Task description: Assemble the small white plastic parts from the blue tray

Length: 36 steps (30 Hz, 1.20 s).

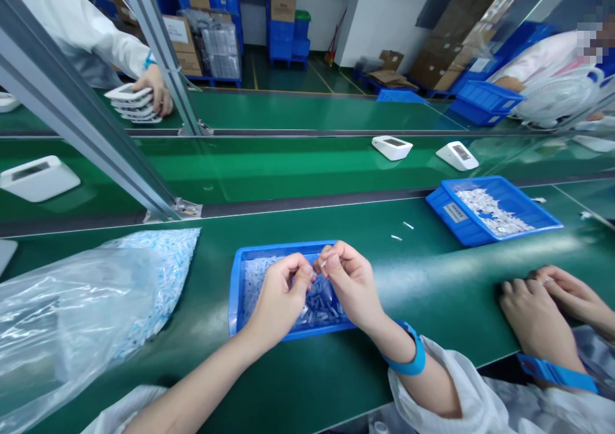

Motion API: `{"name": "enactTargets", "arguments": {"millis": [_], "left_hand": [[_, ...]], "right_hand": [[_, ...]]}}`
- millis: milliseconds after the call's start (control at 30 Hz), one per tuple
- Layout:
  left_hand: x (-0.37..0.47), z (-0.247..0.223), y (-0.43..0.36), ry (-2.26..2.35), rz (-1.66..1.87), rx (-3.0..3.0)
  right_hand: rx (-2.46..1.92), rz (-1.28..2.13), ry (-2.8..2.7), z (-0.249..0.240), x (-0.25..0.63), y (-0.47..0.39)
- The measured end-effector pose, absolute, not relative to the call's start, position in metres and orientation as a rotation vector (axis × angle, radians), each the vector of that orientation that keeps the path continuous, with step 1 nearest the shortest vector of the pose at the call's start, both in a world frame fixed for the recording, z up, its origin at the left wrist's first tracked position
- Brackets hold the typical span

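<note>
Both hands are raised over a blue tray (234,293) that holds many small white and clear pieces. My left hand (286,290) is closed, thumb and forefinger pinched together; what it holds, if anything, is too small to name. Close beside it, my right hand (350,280) pinches a small white piece (323,264) between thumb and fingers. A blue band circles my right wrist. Two loose white pieces (408,225) lie on the green table beyond the tray.
A plastic bag (86,312) of small pieces lies at left. Another blue bin (461,225) holds white parts at right, near a co-worker's hands (538,312). White devices (391,147) sit on the green conveyor (269,171) behind. A metal post (96,113) rises at left.
</note>
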<state>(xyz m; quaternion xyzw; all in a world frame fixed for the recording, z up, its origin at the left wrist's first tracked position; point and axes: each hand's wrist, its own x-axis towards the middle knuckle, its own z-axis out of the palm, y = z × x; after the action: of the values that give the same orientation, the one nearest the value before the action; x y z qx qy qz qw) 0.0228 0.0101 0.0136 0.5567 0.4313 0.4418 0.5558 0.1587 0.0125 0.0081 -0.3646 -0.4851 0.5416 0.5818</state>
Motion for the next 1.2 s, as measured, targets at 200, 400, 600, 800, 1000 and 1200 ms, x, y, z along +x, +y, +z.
{"name": "enactTargets", "arguments": {"millis": [200, 400, 600, 800, 1000, 1200], "left_hand": [[0.0223, 0.0141, 0.0129, 0.913, 1.038, 1.139], [0.0225, 0.0132, 0.0124, 0.899, 1.005, 1.103], [0.0234, 0.0143, 0.0113, 0.903, 1.005, 1.117], [0.0260, 0.0144, 0.0089, 0.910, 1.044, 1.111], [0.0287, 0.0123, 0.0052, 0.957, 1.085, 1.152], [0.0288, 0.0107, 0.0049, 1.029, 1.087, 1.126]], "right_hand": [[-0.892, 1.250, -1.236, 0.0132, 0.1583, 0.0120], [-0.862, 1.195, -1.316, 0.0159, 0.1537, 0.0116], [-0.802, 1.239, -1.315, 0.0127, 0.1528, 0.0098], [-0.824, 1.195, -1.337, 0.0116, 0.1515, 0.0096], [-0.808, 1.151, -1.385, 0.0101, 0.1517, 0.0076], [-0.881, 1.010, -1.544, 0.0062, 0.1525, 0.0042]]}}
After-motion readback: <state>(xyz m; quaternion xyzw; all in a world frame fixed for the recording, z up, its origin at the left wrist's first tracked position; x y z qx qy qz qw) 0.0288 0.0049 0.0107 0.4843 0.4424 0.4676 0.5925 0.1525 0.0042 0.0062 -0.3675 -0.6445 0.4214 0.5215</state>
